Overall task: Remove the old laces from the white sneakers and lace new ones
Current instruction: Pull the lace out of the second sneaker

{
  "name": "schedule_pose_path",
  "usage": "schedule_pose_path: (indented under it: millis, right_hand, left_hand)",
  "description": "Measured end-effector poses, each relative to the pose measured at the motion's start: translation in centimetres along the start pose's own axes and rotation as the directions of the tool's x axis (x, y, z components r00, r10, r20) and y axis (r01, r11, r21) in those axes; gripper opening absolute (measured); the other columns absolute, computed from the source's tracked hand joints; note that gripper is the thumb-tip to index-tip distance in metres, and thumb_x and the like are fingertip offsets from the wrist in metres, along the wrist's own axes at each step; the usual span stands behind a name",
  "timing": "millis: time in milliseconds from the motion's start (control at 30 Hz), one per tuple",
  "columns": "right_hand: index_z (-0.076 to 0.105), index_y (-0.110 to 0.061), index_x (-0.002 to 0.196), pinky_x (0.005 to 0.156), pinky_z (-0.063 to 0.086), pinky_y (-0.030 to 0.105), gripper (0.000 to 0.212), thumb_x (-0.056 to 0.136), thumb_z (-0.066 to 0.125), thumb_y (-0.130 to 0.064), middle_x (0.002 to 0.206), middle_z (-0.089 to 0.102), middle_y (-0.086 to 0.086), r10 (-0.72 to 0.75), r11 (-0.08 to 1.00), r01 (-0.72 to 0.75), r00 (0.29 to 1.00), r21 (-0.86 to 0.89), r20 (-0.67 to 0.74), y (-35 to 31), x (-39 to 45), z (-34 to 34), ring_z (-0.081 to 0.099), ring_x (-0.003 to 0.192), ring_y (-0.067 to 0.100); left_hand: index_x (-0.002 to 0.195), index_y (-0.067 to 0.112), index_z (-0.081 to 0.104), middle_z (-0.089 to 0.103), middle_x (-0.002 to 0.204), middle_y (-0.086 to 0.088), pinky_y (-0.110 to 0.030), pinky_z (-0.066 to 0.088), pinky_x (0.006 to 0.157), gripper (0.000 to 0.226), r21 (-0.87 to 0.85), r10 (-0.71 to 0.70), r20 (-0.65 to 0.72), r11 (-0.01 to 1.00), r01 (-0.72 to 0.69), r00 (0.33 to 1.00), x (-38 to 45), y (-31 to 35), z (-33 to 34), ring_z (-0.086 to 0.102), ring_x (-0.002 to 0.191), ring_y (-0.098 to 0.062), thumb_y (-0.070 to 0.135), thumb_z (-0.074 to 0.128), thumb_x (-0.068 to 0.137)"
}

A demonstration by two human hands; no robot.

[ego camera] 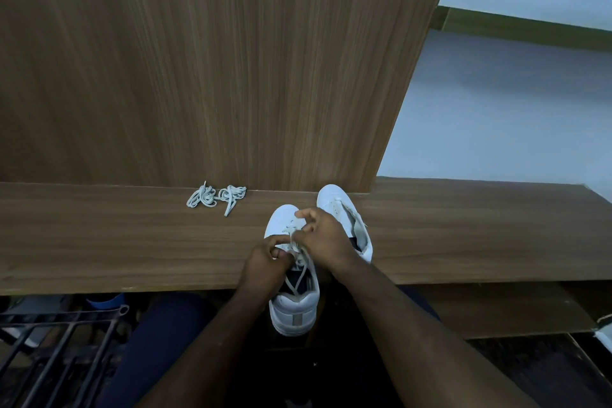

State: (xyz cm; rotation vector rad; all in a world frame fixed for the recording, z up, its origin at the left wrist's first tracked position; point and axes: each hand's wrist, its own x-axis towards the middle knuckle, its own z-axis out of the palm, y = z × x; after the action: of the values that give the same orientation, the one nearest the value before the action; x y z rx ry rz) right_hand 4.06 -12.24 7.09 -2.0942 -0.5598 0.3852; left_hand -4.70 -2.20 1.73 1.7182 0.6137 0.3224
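Two white sneakers stand on a wooden ledge. The near sneaker [293, 308] hangs its heel over the front edge, toe pointing away. My left hand [265, 262] pinches its lace [299, 270] at the upper eyelets. My right hand [323, 237] grips the lace over the tongue, fingers curled. A loose lace end trails into the shoe's dark opening. The second sneaker [344, 215] lies behind my right hand, partly hidden, with no lace visible. Two bundled pale laces [217, 197] rest on the ledge to the left.
A tall wooden panel [215, 60] rises directly behind the ledge [99, 235]. A black metal rack [56, 348] sits below on the left. My legs in dark trousers are under the ledge. A pale floor lies to the right.
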Motion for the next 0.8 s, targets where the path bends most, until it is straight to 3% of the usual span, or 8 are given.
schedule_pose_path:
  millis: [67, 133, 233, 267, 433, 533, 700, 800]
  right_hand:
    - [0.061, -0.017, 0.114, 0.059, 0.050, 0.030, 0.031, 0.083, 0.061, -0.008, 0.083, 0.071, 0.003, 0.184, 0.899, -0.197, 0.980, 0.390, 0.071, -1.6, 0.8, -0.7, 0.061, 0.064, 0.016]
    - [0.060, -0.016, 0.106, 0.056, 0.043, 0.026, 0.020, 0.087, 0.059, -0.011, 0.078, 0.070, 0.004, 0.246, 0.668, -0.348, 0.938, 0.658, 0.246, -3.4, 1.1, -1.8, 0.056, 0.061, 0.014]
    - [0.055, -0.016, 0.116, 0.068, 0.049, 0.030, 0.023, 0.093, 0.057, -0.014, 0.104, 0.074, 0.012, 0.074, 0.400, -0.313, 0.948, 0.862, 0.310, -4.4, 1.3, -3.5, 0.063, 0.085, 0.022]
    - [0.052, -0.017, 0.126, 0.073, 0.052, 0.032, 0.032, 0.094, 0.056, -0.012, 0.114, 0.073, 0.015, 0.018, 0.389, -0.285, 0.953, 0.876, 0.302, -4.3, 1.3, -3.8, 0.064, 0.094, 0.024]
    - [0.048, -0.016, 0.142, 0.097, 0.055, 0.041, 0.054, 0.093, 0.052, 0.007, 0.125, 0.068, 0.015, -0.060, 0.712, -0.195, 0.940, 0.674, 0.336, -2.8, 0.3, -3.5, 0.067, 0.108, 0.030]
    - [0.055, -0.019, 0.136, 0.096, 0.056, 0.041, 0.053, 0.090, 0.057, 0.007, 0.113, 0.073, 0.011, -0.098, 0.835, -0.080, 0.952, 0.545, 0.291, -4.1, 0.2, -3.6, 0.070, 0.103, 0.025]
    - [0.067, -0.022, 0.117, 0.078, 0.050, 0.023, 0.034, 0.084, 0.071, -0.019, 0.088, 0.070, -0.009, -0.149, 0.984, 0.144, 0.988, -0.102, -0.043, -2.6, 0.6, -3.8, 0.063, 0.080, 0.000]
    - [0.065, -0.027, 0.120, 0.075, 0.045, 0.019, 0.053, 0.071, 0.085, -0.036, 0.097, 0.066, -0.009, -0.025, 0.982, 0.060, 0.981, -0.178, 0.193, 0.7, -0.6, -2.6, 0.061, 0.084, 0.000]
  left_hand:
    - [0.100, 0.027, 0.071, 0.073, 0.068, -0.001, -0.043, 0.060, 0.073, 0.021, -0.038, -0.005, 0.020, 0.999, 0.006, 1.000, -0.2, 0.0, 0.0, 0.072, 0.066, -0.020, 0.020, 0.070, 0.080]
    - [0.103, 0.026, 0.070, 0.075, 0.072, -0.005, -0.049, 0.060, 0.075, 0.032, -0.060, -0.008, 0.034, 0.998, 0.010, 0.999, -0.1, -0.1, 0.1, 0.074, 0.070, -0.025, 0.030, 0.070, 0.071]
    - [0.107, 0.023, 0.068, 0.074, 0.070, -0.004, -0.040, 0.059, 0.070, 0.025, -0.063, -0.013, 0.018, 0.998, 0.014, 1.000, 0.0, 0.0, 0.1, 0.072, 0.066, -0.021, 0.023, 0.072, 0.082]
    - [0.107, 0.023, 0.068, 0.074, 0.070, -0.004, -0.038, 0.058, 0.068, 0.021, -0.065, -0.010, 0.010, 0.998, 0.011, 1.000, 0.0, 0.0, 0.1, 0.072, 0.065, -0.020, 0.019, 0.071, 0.086]
    - [0.089, 0.019, 0.070, 0.069, 0.060, 0.002, -0.033, 0.053, 0.062, 0.002, -0.030, 0.034, -0.006, 0.999, -0.034, 0.999, 0.0, -0.2, 0.3, 0.067, 0.056, -0.012, 0.017, 0.069, 0.088]
    - [0.095, 0.019, 0.070, 0.066, 0.055, 0.005, -0.023, 0.047, 0.052, 0.006, -0.005, 0.038, 0.000, 0.999, -0.038, 0.999, 0.0, 0.0, 0.3, 0.061, 0.048, -0.005, 0.016, 0.068, 0.090]
    - [0.102, 0.024, 0.068, 0.064, 0.065, 0.004, -0.017, 0.043, 0.049, 0.016, -0.066, -0.021, -0.095, 0.998, 0.015, 0.995, 0.3, -0.1, 0.0, 0.059, 0.050, -0.002, 0.020, 0.073, 0.087]
    - [0.096, 0.032, 0.068, 0.068, 0.075, 0.005, -0.022, 0.048, 0.057, 0.012, -0.174, -0.023, -0.085, 0.985, 0.008, 0.996, 0.3, 0.4, -0.1, 0.064, 0.063, -0.010, 0.022, 0.071, 0.089]
